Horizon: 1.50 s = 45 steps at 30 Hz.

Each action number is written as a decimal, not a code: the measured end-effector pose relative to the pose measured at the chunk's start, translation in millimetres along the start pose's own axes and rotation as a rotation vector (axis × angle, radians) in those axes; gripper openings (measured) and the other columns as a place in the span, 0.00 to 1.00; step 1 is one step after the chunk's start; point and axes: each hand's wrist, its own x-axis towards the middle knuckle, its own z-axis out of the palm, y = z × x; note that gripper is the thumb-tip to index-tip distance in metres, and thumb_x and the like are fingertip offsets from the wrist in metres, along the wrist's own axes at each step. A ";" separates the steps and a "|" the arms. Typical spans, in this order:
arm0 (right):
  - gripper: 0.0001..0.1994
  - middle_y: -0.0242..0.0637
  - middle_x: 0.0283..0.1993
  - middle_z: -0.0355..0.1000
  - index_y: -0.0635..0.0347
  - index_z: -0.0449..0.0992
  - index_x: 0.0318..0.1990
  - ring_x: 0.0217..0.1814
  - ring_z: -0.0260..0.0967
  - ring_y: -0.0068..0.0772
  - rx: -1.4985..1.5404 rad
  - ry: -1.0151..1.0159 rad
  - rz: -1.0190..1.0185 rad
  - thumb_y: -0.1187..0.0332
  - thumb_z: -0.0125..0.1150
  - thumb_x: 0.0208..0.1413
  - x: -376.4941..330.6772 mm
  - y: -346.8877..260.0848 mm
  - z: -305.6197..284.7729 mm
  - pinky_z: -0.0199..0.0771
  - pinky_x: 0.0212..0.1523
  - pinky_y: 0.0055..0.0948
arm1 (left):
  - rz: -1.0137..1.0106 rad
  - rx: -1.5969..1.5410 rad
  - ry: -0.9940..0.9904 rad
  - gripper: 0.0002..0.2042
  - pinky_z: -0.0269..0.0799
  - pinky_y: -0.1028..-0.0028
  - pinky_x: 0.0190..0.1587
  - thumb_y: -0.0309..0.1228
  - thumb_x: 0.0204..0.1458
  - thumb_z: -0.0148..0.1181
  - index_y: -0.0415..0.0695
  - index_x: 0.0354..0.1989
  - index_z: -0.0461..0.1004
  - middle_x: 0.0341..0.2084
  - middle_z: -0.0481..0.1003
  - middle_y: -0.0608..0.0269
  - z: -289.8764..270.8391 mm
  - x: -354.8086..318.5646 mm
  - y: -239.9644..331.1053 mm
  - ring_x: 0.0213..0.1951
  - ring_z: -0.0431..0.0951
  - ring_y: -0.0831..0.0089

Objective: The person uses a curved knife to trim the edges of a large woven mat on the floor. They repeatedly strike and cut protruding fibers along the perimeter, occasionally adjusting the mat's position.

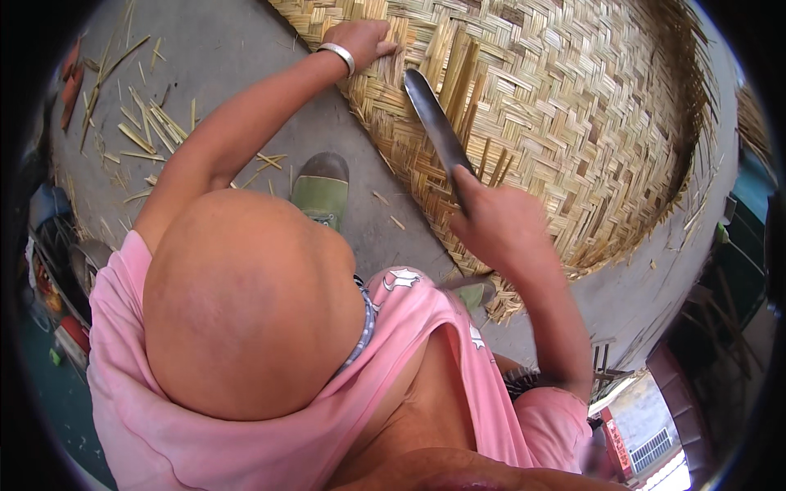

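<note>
A large woven mat (557,106) of pale, flat plant strips with a raised, curving far-right edge fills the upper right. My left hand (358,41), with a silver bracelet at the wrist, is at its upper-left edge, fingers bent against the weave. Their tips are partly hidden. My right hand (503,225) is closed round the dark end of a long, narrow metal tool with a trough-shaped blade (435,119). Its rounded tip points up and left over the weave. Beside the blade, several loose strip ends (467,86) stick up from the mat.
Cut strips (151,123) lie scattered on the grey floor (246,49) at the left. Reddish pieces (71,82) are at the far left. A green shoe (321,188) stands near the mat's near edge, with another shoe (475,293) partly beneath my right arm.
</note>
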 end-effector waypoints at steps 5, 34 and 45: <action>0.30 0.36 0.22 0.70 0.49 0.65 0.65 0.23 0.69 0.30 0.532 0.007 0.061 0.67 0.58 0.51 -46.7 39.5 -26.1 0.68 0.27 0.35 | -0.032 -0.441 0.225 0.13 0.71 0.76 0.23 0.33 0.56 0.58 0.38 0.46 0.75 0.23 0.77 0.62 1.2 6.5 -1.1 0.20 0.74 0.78; 0.30 0.39 0.31 0.77 0.62 0.67 0.63 0.33 0.74 0.31 0.978 0.136 -0.039 0.63 0.59 0.50 63.9 36.3 47.9 0.73 0.39 0.32 | -0.397 -1.353 -0.218 0.11 0.73 0.85 0.22 0.38 0.56 0.63 0.43 0.34 0.73 0.24 0.75 0.70 17.4 -43.4 41.2 0.24 0.78 0.83; 0.28 0.46 0.36 0.78 0.48 0.68 0.61 0.40 0.77 0.49 0.482 0.354 0.096 0.56 0.58 0.49 105.7 -5.6 59.0 0.76 0.43 0.46 | -0.594 -1.435 -0.207 0.11 0.66 0.83 0.17 0.39 0.53 0.66 0.49 0.28 0.72 0.18 0.70 0.75 1.7 -38.7 59.5 0.17 0.71 0.86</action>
